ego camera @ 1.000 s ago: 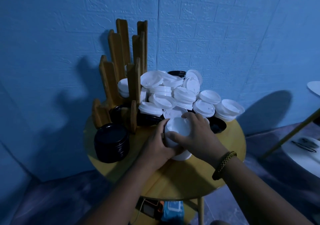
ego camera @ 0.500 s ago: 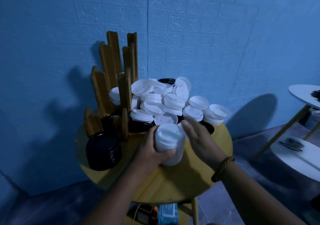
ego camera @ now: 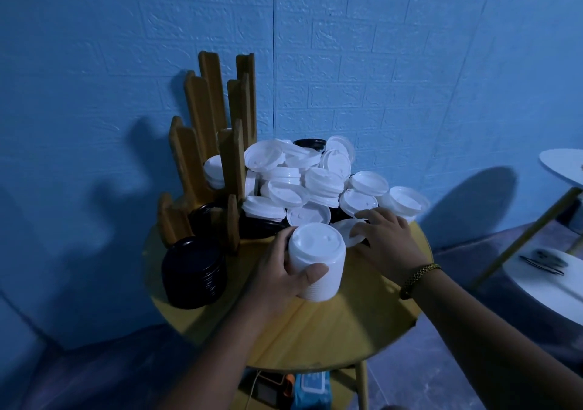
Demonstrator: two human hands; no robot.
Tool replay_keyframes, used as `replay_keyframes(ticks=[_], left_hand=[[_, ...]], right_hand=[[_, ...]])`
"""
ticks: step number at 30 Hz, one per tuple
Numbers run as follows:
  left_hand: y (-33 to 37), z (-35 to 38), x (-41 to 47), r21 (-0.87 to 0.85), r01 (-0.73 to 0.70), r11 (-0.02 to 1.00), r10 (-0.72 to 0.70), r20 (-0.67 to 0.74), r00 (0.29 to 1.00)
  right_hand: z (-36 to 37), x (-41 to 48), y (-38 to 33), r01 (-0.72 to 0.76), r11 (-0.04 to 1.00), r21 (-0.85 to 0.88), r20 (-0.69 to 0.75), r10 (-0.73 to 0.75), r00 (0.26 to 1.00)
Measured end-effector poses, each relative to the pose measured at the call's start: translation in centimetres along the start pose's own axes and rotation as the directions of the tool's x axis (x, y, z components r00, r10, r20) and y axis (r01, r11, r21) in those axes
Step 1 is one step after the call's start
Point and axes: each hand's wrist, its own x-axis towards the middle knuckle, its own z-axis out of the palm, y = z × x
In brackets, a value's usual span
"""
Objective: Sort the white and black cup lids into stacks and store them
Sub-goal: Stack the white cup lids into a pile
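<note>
Head view: table (ego camera: 315, 340) crowded. Rack (ego camera: 202, 119) back left, few lids slotted. Pile (ego camera: 315, 179) mostly white, unsorted. Black stack (ego camera: 194, 277) front left. Left hand (ego camera: 280, 277) wrapped round white stack (ego camera: 315, 261), tilted, mid-table. Right hand (ego camera: 388, 245) spread flat on loose lid (ego camera: 347, 230), not gripping. Judged: early, most left.

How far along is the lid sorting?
Done: one black stack stands on the table, a few lids sit in the wooden rack. In hand: the left hand grips a white stack; the right hand touches a loose white lid. Left: the big pile behind.
</note>
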Motion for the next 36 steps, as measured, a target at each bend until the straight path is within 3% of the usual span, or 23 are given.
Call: replay_keyframes(ticks=[2, 4, 6, 8, 9, 11, 13, 14, 16, 19, 23, 25, 30, 36], left_hand=[[0.0, 0.0, 0.0, -0.009, 0.002, 1.0, -0.002, -0.004, 1.0], [0.2, 0.1, 0.0, -0.018, 0.003, 1.0, -0.004, -0.004, 1.0], [0.3, 0.2, 0.0, -0.028, 0.003, 1.0, -0.003, -0.004, 1.0], [0.4, 0.2, 0.0, -0.046, 0.003, 0.999, -0.003, -0.013, 1.0], [0.5, 0.2, 0.0, -0.052, 0.0, 0.999, -0.001, -0.019, 1.0], [0.6, 0.2, -0.1, -0.058, -0.002, 0.998, 0.001, -0.023, 1.0], [0.6, 0.2, -0.2, -0.055, 0.002, 0.998, -0.003, -0.023, 1.0], [0.6, 0.2, -0.2, -0.047, 0.003, 0.999, -0.004, -0.023, 1.0], [0.5, 0.1, -0.2, -0.026, 0.001, 1.0, -0.002, -0.022, 1.0], [0.5, 0.2, -0.3, -0.011, 0.011, 1.0, -0.011, -0.01, 1.0], [0.6, 0.2, -0.3, -0.04, 0.018, 0.999, -0.018, -0.013, 1.0], [0.4, 0.3, -0.2, -0.035, 0.012, 0.999, -0.013, -0.015, 1.0], [-0.1, 0.1, -0.1, 0.028, 0.012, 1.0, -0.012, 0.006, 1.0], [0.6, 0.4, -0.1, 0.1, -0.001, 0.995, 0.006, -0.043, 0.999]], right_hand=[[-0.4, 0.0, 0.5, 0.013, 0.997, 0.082, -0.044, -0.009, 0.999], [-1.3, -0.4, 0.7, 0.001, 0.962, 0.273, -0.109, 0.03, 0.994], [-2.3, -0.8, 0.6, -0.059, 0.853, 0.519, -0.115, 0.138, 0.984], [-3.2, -1.1, 0.2, -0.107, 0.604, 0.79, -0.075, 0.268, 0.96], [-3.5, -1.2, -0.3, -0.116, 0.39, 0.914, -0.011, 0.309, 0.951], [-4.0, -1.4, -1.5, -0.135, 0.014, 0.991, 0.126, 0.288, 0.949], [-4.0, -1.5, -2.6, -0.176, -0.148, 0.973, 0.207, 0.228, 0.951], [-3.9, -1.6, -3.0, -0.2, -0.167, 0.965, 0.232, 0.204, 0.951], [-4.0, -1.9, -4.0, -0.233, -0.101, 0.967, 0.249, 0.204, 0.947], [-3.7, -2.2, -5.1, -0.253, 0.312, 0.916, 0.186, 0.231, 0.955], [-2.7, -2.4, -6.4, -0.226, 0.596, 0.771, 0.063, 0.281, 0.958], [-2.5, -2.5, -6.8, -0.192, 0.641, 0.743, 0.012, 0.274, 0.962], [-2.5, -2.8, -7.9, 0.001, 0.608, 0.794, -0.047, 0.06, 0.997], [-2.9, -3.4, -6.9, -0.007, 0.694, 0.72, 0.08, -0.073, 0.994]])
